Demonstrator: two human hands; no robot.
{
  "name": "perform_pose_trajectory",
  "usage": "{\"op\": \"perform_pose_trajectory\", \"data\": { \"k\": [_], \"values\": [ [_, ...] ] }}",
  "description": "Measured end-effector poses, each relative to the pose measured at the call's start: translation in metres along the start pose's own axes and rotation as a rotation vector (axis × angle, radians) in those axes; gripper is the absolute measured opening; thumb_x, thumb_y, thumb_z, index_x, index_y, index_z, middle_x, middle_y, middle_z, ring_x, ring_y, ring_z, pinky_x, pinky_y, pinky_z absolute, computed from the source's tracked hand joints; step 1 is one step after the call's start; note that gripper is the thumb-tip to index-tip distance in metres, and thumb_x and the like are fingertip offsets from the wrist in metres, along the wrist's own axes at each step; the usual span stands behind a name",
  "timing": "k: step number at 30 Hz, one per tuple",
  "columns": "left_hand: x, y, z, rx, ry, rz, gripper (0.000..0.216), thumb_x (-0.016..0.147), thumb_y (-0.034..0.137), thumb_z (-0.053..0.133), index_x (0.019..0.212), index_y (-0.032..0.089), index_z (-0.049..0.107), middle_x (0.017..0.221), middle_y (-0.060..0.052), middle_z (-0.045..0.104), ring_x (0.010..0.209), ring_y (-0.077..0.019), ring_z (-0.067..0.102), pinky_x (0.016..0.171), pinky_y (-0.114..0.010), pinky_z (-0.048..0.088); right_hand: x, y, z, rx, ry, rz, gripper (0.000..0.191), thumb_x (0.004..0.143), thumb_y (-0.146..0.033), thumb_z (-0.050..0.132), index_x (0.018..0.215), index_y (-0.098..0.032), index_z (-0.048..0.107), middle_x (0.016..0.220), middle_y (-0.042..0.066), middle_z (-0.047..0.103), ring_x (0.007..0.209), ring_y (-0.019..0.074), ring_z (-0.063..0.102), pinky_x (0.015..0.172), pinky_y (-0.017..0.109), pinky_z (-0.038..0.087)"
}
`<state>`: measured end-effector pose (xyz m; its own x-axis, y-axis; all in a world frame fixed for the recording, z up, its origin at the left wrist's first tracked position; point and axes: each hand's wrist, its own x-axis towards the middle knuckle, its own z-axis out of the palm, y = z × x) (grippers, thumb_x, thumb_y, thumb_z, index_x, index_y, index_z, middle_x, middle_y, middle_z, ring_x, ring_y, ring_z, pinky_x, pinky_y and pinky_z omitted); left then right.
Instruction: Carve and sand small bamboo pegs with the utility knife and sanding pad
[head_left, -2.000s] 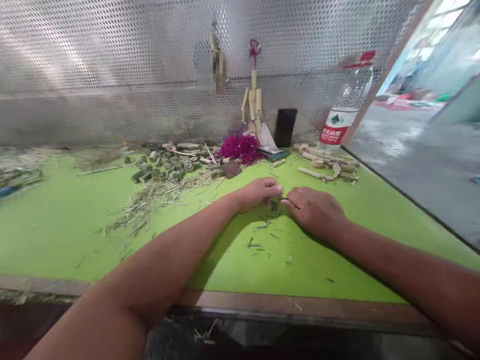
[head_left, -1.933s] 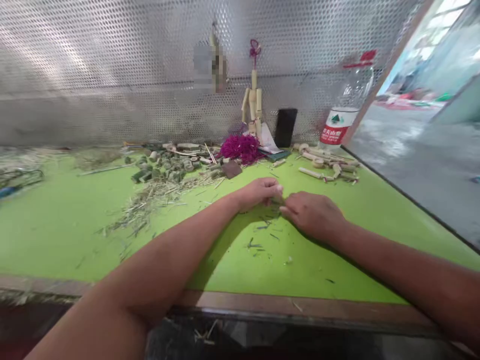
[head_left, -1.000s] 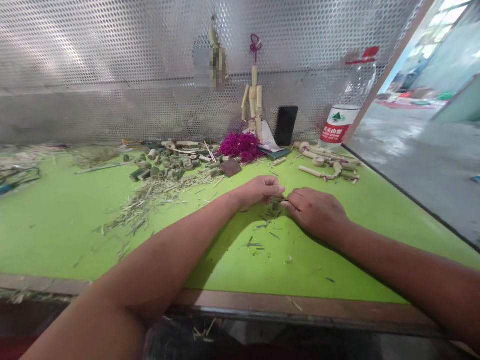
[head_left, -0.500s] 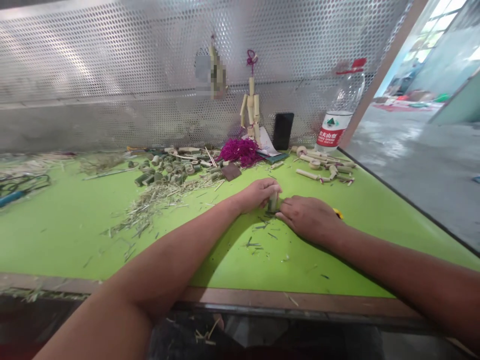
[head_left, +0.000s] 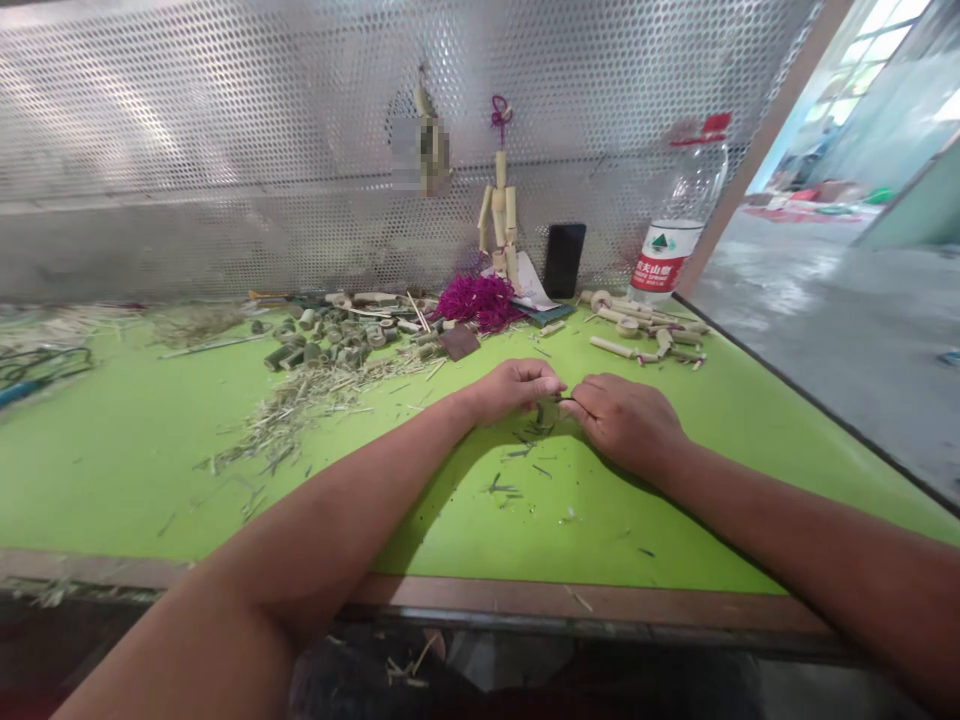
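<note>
The left hand point(head_left: 510, 388) pinched a short green bamboo tube point(head_left: 547, 412); the right hand point(head_left: 626, 415), at its three o'clock, gripped a thin dark tool point(head_left: 565, 399). At one o'clock, a clear plastic bottle point(head_left: 694, 192) bore a red-and-white label point(head_left: 660, 258) partly reading "夫山".

Daylight bright, diffuse; window point(head_left: 877, 62) at upper right is blown out. Streaky glare on perforated panel point(head_left: 142, 100), upper left. Left forearm point(head_left: 360, 505) casts soft shadow on green tabletop point(head_left: 600, 552); below its edge, dim. Small piece point(head_left: 546, 413) at left hand point(head_left: 514, 389) looks shaded, soft. Wide-angle stretch, smearing toward edges. Hanging piece point(head_left: 423, 103) partly pixelated.
</note>
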<state>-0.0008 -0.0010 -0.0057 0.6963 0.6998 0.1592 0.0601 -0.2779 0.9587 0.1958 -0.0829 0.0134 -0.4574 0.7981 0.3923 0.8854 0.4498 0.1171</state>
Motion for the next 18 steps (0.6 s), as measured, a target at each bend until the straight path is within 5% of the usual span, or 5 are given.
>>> {"op": "perform_pose_trajectory", "data": {
  "k": [13, 18],
  "values": [
    [0.000, 0.006, 0.004, -0.033, -0.028, -0.006, 0.049, 0.073, 0.059, 0.070, 0.081, 0.011, 0.063, 0.062, 0.002, 0.053, 0.051, -0.0057, 0.042, 0.048, -0.020, 0.035, -0.001, -0.010, 0.000, -0.029, -0.182, -0.144, 0.037, 0.100, -0.036, 0.038, 0.085, -0.019, 0.067, 0.079, 0.005, 0.067, 0.071, 0.0179, 0.055, 0.060, 0.030, 0.027],
    [0.001, 0.003, 0.005, -0.042, -0.005, 0.004, 0.049, 0.074, 0.059, 0.069, 0.079, 0.011, 0.061, 0.060, 0.003, 0.049, 0.049, -0.0051, 0.039, 0.047, -0.019, 0.031, -0.002, -0.006, 0.000, -0.051, -0.071, -0.061, 0.039, 0.100, -0.040, 0.037, 0.084, -0.018, 0.065, 0.079, 0.006, 0.065, 0.072, 0.0182, 0.053, 0.059, 0.030, 0.024]
  ]
}}
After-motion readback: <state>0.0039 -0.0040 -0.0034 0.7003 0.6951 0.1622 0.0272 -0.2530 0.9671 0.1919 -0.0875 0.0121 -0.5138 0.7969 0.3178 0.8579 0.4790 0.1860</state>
